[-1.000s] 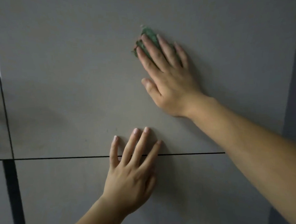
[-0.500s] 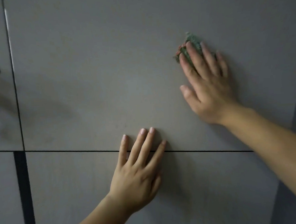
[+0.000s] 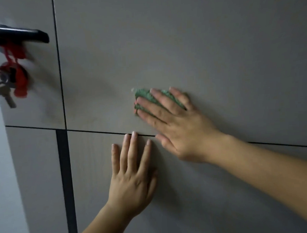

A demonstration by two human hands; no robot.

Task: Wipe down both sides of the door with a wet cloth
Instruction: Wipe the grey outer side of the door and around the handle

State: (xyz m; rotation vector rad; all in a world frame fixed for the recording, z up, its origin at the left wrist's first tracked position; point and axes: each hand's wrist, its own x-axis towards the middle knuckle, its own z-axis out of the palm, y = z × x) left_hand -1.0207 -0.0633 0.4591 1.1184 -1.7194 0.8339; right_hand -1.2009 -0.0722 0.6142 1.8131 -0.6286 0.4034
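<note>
A grey panelled door [image 3: 181, 43] with thin dark grooves fills the view. My right hand [image 3: 176, 125] lies flat on it near the middle, pressing a green cloth [image 3: 144, 96] against the surface; the cloth shows only beyond and between the fingertips. My left hand [image 3: 132, 176] rests flat on the lower panel just below the horizontal groove, fingers spread, holding nothing. Its fingertips sit close beside the right thumb.
A black lever handle [image 3: 17, 35] sticks out at the upper left. A bunch of keys [image 3: 3, 90] on a red cord [image 3: 17, 73] hangs under it. The door's left edge [image 3: 12, 177] borders a pale wall [image 3: 2, 195].
My right hand has slid the cloth down and toward the left hand. The view has shifted left, bringing the handle and keys into sight. The left hand stays planted.
</note>
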